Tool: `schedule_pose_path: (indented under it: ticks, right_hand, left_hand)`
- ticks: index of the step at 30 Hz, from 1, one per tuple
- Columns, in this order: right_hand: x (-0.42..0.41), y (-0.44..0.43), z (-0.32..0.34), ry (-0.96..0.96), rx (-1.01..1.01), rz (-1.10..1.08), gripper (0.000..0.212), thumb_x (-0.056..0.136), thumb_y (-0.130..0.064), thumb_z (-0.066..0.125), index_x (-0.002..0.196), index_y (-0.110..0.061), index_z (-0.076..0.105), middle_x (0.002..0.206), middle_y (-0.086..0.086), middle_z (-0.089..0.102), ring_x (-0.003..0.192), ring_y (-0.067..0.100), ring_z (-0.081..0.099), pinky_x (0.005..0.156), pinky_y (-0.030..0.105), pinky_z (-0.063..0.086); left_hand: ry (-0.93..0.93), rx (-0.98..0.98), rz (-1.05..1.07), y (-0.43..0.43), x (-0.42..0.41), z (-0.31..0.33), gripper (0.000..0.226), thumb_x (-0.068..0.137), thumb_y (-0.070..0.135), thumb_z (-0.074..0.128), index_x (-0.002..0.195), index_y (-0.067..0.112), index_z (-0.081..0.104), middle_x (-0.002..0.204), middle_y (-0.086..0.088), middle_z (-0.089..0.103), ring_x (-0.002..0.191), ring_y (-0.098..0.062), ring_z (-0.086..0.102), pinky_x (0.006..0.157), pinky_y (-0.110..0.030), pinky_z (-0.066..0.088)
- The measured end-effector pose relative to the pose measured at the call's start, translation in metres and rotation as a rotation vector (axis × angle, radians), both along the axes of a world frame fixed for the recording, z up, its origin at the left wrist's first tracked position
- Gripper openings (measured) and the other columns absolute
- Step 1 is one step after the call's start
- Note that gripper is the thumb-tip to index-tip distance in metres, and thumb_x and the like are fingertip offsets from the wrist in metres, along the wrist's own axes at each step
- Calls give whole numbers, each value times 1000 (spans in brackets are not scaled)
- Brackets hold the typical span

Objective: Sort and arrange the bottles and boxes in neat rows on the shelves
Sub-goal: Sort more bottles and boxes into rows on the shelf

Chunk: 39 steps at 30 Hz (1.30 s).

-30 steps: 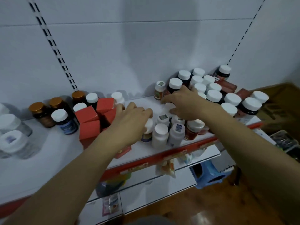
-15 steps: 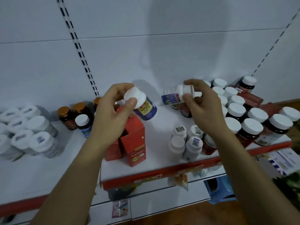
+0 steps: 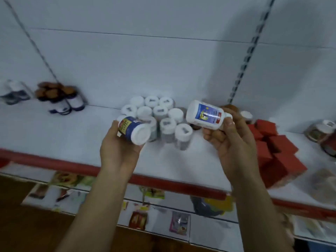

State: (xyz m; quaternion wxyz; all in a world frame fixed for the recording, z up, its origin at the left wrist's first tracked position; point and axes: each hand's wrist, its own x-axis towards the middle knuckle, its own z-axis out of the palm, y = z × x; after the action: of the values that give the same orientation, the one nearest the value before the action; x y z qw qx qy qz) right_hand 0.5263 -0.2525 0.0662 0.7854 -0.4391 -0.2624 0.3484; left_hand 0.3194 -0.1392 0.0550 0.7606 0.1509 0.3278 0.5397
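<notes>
Our left hand (image 3: 120, 151) grips a blue-labelled bottle (image 3: 133, 130), cap toward us. Our right hand (image 3: 234, 144) grips a white bottle (image 3: 204, 114), tilted. White-capped jars (image 3: 160, 117) stand between and behind both grips.

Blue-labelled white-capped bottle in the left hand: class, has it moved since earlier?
Yes: the bottle in the left hand went left, from above the red cardboard boxes to the white-lidded clear jars.
</notes>
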Motion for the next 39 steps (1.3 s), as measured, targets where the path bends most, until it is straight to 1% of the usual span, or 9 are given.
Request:
schedule_pose_path:
  ticks: [7, 11, 15, 21, 24, 27, 32, 37, 39]
  right_hand:
    - [-188, 117, -19, -24, -91, 220, 17, 105, -16, 50, 115, -18, 64, 107, 10, 75, 77, 25, 70, 75, 35, 59]
    - [-276, 184, -18, -132, -108, 358, 19, 104, -17, 53, 120, -16, 63, 113, 17, 72, 80, 29, 69, 76, 37, 59]
    - [-351, 249, -20, -247, -148, 469, 20, 104, -17, 55, 123, -14, 62, 108, 15, 73, 81, 30, 73, 76, 37, 60]
    - [-434, 359, -25, -473, -168, 594, 20, 103, -16, 58, 123, -16, 59, 113, 14, 68, 75, 26, 75, 70, 31, 61]
    - [-470, 426, -15, -693, -159, 619, 20, 100, -18, 64, 119, -19, 60, 111, 8, 69, 72, 21, 73, 71, 40, 62]
    - [-504, 492, -6, -1127, -105, 601, 25, 95, -24, 70, 118, -22, 61, 102, -6, 67, 78, 17, 66, 74, 32, 52]
    - [-545, 568, -18, -1645, -112, 574, 42, 94, -25, 71, 133, -14, 60, 120, 12, 61, 106, 33, 61, 90, 38, 46]
    - [-567, 593, -34, -1755, -207, 565, 45, 94, -24, 71, 136, -14, 59, 130, 12, 55, 115, 36, 58, 95, 42, 45]
    - [-574, 593, -41, -1774, -227, 516, 44, 93, -22, 72, 134, -14, 60, 130, 11, 55, 114, 35, 58, 94, 40, 45]
  left_hand:
    - [-38, -140, 274, 54, -207, -9, 31, 108, 29, 46, 103, 4, 63, 87, -14, 77, 77, -27, 76, 84, -47, 59]
    - [-29, -134, 419, 88, -294, 1, 31, 107, 30, 50, 114, 3, 62, 92, -15, 77, 85, -26, 76, 82, -38, 62]
    - [-56, -149, 532, 131, -357, -2, 25, 106, 28, 53, 108, 5, 62, 93, -15, 78, 90, -27, 76, 89, -39, 60]
    - [-56, -150, 660, 205, -431, -8, 25, 103, 28, 57, 120, 11, 60, 116, -15, 71, 103, -29, 73, 90, -41, 61]
    - [15, -109, 728, 236, -469, -6, 21, 103, 27, 57, 118, 13, 61, 118, -13, 68, 107, -29, 70, 93, -44, 59]
    - [101, -88, 793, 264, -502, -9, 14, 103, 25, 58, 114, 17, 62, 119, -11, 68, 106, -26, 70, 87, -43, 61]
    - [365, 0, 679, 306, -537, -20, 19, 105, 23, 52, 112, 19, 69, 114, -4, 70, 103, -23, 68, 80, -40, 61]
    - [667, 137, 479, 359, -574, -23, 23, 105, 22, 50, 111, 24, 73, 112, 7, 72, 110, -18, 67, 88, -43, 60]
    - [798, 263, 374, 376, -589, -20, 25, 106, 21, 50, 113, 26, 73, 104, 20, 72, 101, -4, 68, 80, -27, 59]
